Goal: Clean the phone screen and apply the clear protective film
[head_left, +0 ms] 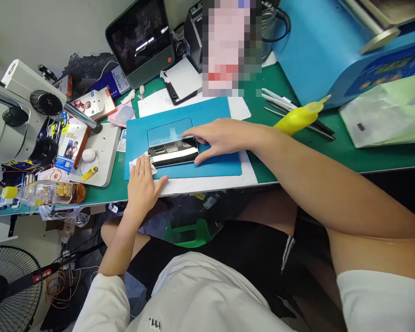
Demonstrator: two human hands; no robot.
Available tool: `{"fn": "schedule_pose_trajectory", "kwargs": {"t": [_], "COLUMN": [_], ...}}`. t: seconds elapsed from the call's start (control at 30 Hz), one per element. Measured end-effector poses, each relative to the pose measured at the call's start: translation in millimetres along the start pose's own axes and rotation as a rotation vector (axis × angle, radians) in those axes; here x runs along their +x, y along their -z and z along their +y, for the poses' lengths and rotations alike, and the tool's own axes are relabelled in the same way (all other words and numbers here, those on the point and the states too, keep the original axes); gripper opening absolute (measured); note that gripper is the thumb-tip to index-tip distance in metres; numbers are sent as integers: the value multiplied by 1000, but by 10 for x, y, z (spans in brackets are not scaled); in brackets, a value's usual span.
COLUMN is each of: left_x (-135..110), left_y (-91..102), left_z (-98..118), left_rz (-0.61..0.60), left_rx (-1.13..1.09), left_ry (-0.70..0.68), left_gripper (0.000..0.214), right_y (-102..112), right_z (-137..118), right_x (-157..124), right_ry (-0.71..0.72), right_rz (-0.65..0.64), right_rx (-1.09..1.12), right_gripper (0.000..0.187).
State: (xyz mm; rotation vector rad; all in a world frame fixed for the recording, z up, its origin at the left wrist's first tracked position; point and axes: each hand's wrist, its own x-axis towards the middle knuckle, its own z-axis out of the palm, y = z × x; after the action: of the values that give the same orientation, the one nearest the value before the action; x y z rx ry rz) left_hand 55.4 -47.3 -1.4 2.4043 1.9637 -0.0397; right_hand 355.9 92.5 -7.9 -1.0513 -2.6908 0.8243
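Note:
On a blue mat [221, 166] lies a dark, glossy phone-screen-like panel [174, 153] with bright reflections on it. Against its far edge is a clear, black-outlined rectangular sheet [162, 130]; whether the two are joined I cannot tell. My left hand [142, 182] rests flat by the panel's left end, fingers over a white tissue [152, 169], thumb spread away. From the right reaches my right hand [219, 136], its index finger stretched over the clear sheet's near right part and its thumb at the panel's near right corner. Thumb and index are apart; the other fingers are partly curled.
A microscope [31, 106] and a drink bottle [51, 192] stand left. Behind the mat are a smart display [140, 41] and a black phone [173, 90]. To the right lie a yellow squeeze bottle [300, 117], tweezers-like tools [280, 99] and a blue machine [318, 50].

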Motion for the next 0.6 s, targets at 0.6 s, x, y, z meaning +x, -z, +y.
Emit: {"fn": "schedule_pose_trajectory", "kwargs": {"t": [0.6], "left_x": [183], "left_y": [-71], "left_z": [289], "left_rz": [109], "left_rx": [-149], "left_ry": [-125], "left_gripper": [65], "right_y": [80], "right_z": [-76], "right_x": [-16], "right_ry": [-20], "right_rz": [-16], "right_rx": [-18], "right_gripper": [100]}}
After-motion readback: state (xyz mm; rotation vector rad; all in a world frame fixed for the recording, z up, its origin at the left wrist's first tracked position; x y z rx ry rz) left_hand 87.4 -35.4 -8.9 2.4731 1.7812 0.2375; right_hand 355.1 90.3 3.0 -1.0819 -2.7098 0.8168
